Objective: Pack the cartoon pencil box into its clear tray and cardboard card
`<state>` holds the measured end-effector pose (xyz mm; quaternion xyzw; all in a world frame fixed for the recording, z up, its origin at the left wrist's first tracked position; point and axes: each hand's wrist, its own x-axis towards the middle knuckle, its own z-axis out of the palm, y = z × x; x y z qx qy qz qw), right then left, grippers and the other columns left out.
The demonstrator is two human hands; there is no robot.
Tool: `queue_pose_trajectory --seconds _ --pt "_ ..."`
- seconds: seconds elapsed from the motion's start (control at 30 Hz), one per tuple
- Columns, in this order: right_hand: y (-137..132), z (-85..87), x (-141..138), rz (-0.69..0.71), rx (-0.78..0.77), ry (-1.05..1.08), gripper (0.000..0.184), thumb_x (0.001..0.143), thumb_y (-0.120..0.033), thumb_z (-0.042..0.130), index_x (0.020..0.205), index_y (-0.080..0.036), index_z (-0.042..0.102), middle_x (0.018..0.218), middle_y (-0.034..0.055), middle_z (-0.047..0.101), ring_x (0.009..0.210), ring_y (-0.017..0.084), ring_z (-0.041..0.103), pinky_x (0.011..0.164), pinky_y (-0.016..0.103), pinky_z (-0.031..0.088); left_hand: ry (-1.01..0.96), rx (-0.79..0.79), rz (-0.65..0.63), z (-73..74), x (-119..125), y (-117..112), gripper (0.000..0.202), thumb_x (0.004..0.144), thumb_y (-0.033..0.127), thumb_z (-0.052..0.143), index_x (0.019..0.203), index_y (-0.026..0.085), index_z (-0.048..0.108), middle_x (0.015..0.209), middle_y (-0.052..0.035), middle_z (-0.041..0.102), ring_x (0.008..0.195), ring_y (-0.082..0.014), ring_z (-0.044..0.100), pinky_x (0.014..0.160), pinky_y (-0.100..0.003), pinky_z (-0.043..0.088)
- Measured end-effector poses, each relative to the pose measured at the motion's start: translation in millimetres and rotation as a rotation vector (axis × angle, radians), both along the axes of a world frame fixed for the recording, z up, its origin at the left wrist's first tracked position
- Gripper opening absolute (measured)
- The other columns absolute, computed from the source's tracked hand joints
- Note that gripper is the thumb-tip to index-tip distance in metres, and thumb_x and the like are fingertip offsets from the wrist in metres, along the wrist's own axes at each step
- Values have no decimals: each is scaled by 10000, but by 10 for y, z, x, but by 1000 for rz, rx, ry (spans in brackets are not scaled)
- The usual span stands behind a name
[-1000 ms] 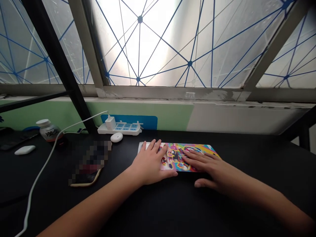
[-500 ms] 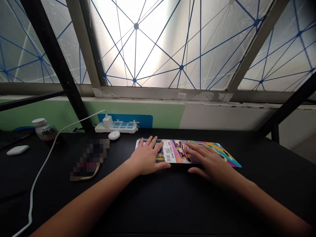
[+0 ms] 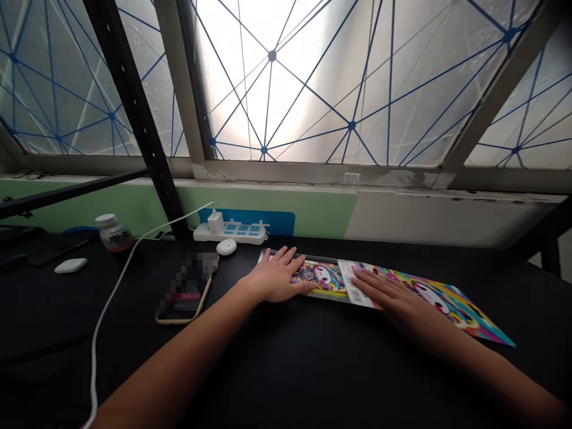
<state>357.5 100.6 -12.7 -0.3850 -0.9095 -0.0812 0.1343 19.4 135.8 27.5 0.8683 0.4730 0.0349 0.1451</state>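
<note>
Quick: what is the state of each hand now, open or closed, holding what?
Left hand: open, flat on the left end of the colourful box.
Right hand: open, flat on the colourful sleeve, gripping nothing.

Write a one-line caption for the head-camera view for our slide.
Left hand flat on a colourful box, right hand on its printed sleeve jutting rightward over a black table.

count log; hands: 2, left hand (image 3: 277, 277) and right hand (image 3: 395, 302); pencil box (image 3: 324, 275): 1; printed sleeve (image 3: 447, 301): 1; phone (image 3: 184, 298): 1; power strip (image 3: 235, 232): 1; charger plug (image 3: 215, 221): 1; white cable (image 3: 109, 301): 1; bottle (image 3: 114, 233): 1; white oval cases (image 3: 226, 246): 2, second case (image 3: 70, 265) far left; blue wall panel (image 3: 285, 221): 1; black table (image 3: 313, 369): 1
</note>
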Motion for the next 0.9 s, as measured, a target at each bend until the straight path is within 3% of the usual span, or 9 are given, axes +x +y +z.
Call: queue_pose_trajectory --seconds 0.13,0.27,0.37,0.47,0.6,0.7,0.8,0.9 --pt "-109 -55 371 -41 118 4 622 1001 -153 375 1568 -384 269 1564 19 430 1367 267 497 1080 476 481 3 10 6 -19 -21 18 912 881 845 224 1588 269 241 1672 -70 118 1546 -299 37 1197 -624 48" --pt "-219 45 527 -104 268 29 665 976 -125 387 1582 -358 242 1537 21 478 1319 275 553 1069 481 495 10 22 51 -34 -73 51 890 902 819 200 1590 256 235 1672 -75 112 1545 -302 31 1191 -638 54" --pt "-360 230 407 -120 364 70 681 956 -82 376 1584 -317 257 1534 33 484 1321 265 553 1108 470 455 9 46 101 -56 -91 66 867 928 783 156 1593 233 231 1670 -96 117 1542 -321 42 1183 -654 68" --pt "-588 391 46 2 395 42 651 961 -69 385 1571 -281 304 1511 40 513 1321 237 555 1111 417 451 8 78 128 -86 -70 63 830 947 752 168 1586 230 263 1667 -103 145 1541 -323 64 1185 -649 76" --pt "-910 413 -655 193 176 -108 587 971 -80 372 1542 -216 375 1466 78 552 1301 283 570 1048 458 511 8 127 153 -125 -7 35 803 973 706 175 1580 192 284 1661 -136 170 1537 -343 87 1180 -656 85" --pt "-965 338 -1157 252 -155 -183 521 1006 -321 474 1501 -162 452 1461 178 526 1298 381 551 1023 527 517 11 148 152 -142 40 8 783 986 681 167 1575 182 297 1659 -142 183 1534 -350 103 1179 -653 111" --pt "-808 277 -1506 211 -425 -144 693 991 -529 477 1538 -116 376 1572 224 320 1443 426 314 1126 602 374 17 159 139 -147 80 -18 769 992 673 172 1571 186 308 1658 -142 190 1533 -347 116 1180 -649 120" --pt "-589 240 -1674 195 -496 2 696 1007 -545 424 1570 -153 304 1625 185 255 1502 375 196 1202 592 222 23 163 125 -145 109 -39 762 995 668 185 1568 182 313 1656 -143 196 1534 -340 113 1184 -640 122"
